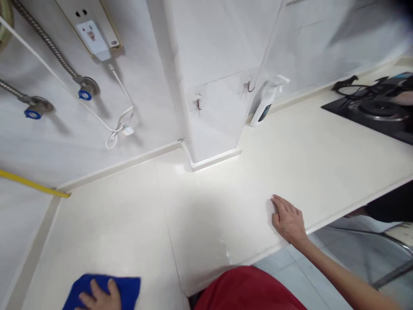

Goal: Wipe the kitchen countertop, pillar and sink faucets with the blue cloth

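Blue cloth [128, 289] on pale counter [129, 224], near end. Left hand [105, 299] spread on it, fingers parted, pressing rather than gripping. Right hand [289, 221] empty, loosely curled, fingertips on counter. Best kept flat: even palm pressure, overlapping strokes, edges included.

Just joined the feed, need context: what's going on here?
A person in a red top stands at a pale countertop. Their left hand lies on a blue cloth, fingers spread, pressing it to the surface. Their right hand rests near the counter's front edge, holding nothing visible. A white spray bottle stands by the wall, untouched.
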`<state>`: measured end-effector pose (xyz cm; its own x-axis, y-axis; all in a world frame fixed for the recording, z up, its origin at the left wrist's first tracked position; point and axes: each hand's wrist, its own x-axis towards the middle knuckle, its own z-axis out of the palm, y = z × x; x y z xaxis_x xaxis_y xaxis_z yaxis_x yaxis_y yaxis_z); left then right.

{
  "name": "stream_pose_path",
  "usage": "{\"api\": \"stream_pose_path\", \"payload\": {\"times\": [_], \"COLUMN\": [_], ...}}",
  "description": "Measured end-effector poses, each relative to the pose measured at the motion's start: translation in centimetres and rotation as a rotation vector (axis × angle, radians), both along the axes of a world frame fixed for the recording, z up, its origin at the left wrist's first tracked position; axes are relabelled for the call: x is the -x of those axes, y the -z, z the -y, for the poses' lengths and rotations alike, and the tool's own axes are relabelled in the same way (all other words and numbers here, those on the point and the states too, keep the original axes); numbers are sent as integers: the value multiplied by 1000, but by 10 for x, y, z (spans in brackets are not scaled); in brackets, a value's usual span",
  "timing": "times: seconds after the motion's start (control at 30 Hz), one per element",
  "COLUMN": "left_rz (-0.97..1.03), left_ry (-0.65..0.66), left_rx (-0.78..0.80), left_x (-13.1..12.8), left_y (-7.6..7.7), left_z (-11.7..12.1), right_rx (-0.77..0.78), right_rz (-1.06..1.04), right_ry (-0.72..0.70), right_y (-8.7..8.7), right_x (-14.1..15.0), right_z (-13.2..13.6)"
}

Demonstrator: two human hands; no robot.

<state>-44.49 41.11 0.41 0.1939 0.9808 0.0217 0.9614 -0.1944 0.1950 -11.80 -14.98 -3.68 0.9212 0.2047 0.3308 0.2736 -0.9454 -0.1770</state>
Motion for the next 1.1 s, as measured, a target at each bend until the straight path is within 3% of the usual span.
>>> {"api": "stream_pose_path", "payload": {"times": [0.07, 0.17, 0.43, 0.8, 1.0, 1.1], "left_rz": [5, -5, -43, -16, 97, 143], "left_ry": [135, 316, 730, 1200, 1414, 1470], "left_rx": [7, -26, -52, 153, 192, 220], "left_x": [-33, -74, -163, -235, -263, -268], "left_y": [-5, -1, 9, -7, 9, 16], "left_z": [35, 78, 169, 288, 354, 373], "right_rx": [1, -3, -39, -62, -46, -43], "right_rz": [5, 11, 6, -28, -38, -13], "right_ry": [-10, -34, -58, -41, -15, -27], "right_y": [0, 2, 2, -5, -9, -7], "right_x": [0, 0, 0, -2, -2, -2], "right_z": [0, 1, 2, 0, -2, 0]}}
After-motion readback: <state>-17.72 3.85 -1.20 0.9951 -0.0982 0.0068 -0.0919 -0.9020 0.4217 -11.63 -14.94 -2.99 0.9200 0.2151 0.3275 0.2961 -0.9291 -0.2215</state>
